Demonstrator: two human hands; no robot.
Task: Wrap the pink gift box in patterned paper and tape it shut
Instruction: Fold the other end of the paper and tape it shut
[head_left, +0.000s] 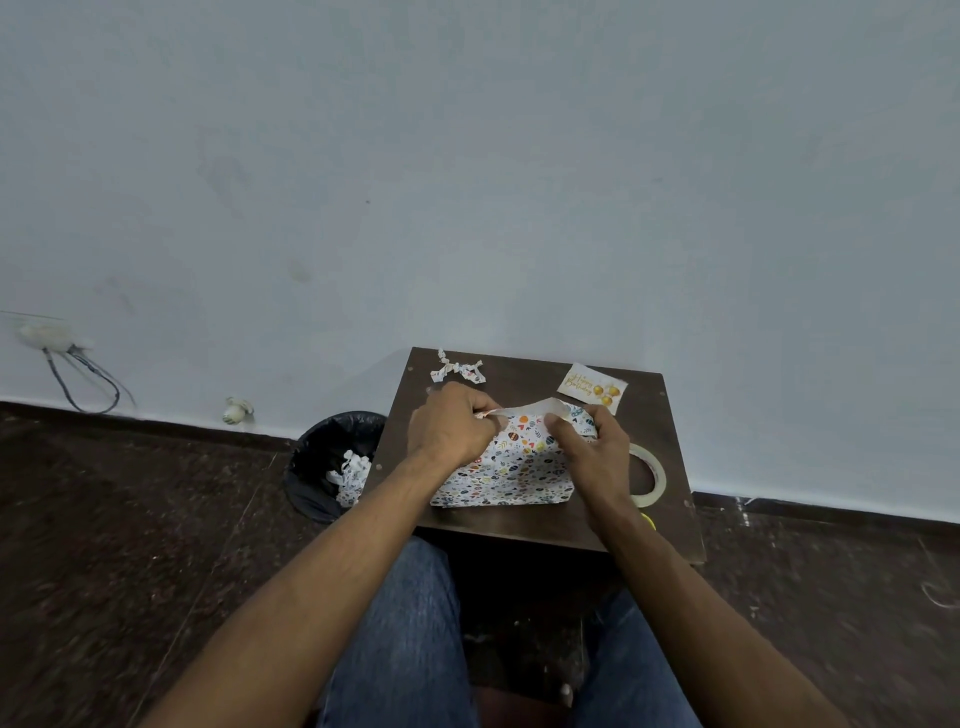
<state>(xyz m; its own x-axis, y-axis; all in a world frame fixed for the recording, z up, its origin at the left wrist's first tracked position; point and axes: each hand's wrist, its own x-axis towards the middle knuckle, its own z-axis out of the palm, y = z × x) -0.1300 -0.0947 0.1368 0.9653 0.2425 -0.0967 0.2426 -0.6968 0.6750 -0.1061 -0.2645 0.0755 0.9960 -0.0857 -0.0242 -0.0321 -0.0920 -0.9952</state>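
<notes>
Both hands pinch the raised far edge of the patterned paper (511, 467): the left hand (451, 423) with curled fingers at its left end, the right hand (589, 447) near the middle. The thin, crinkled sheet covers the box, hiding any pink, on the dark wooden table (524, 525). A translucent tape roll (649, 475) lies half-hidden behind the right wrist; bare tabletop remains along the near edge.

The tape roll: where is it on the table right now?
In the head view the tape roll lies flat near the right edge of the table, just right of the right hand and the patterned paper.
</notes>
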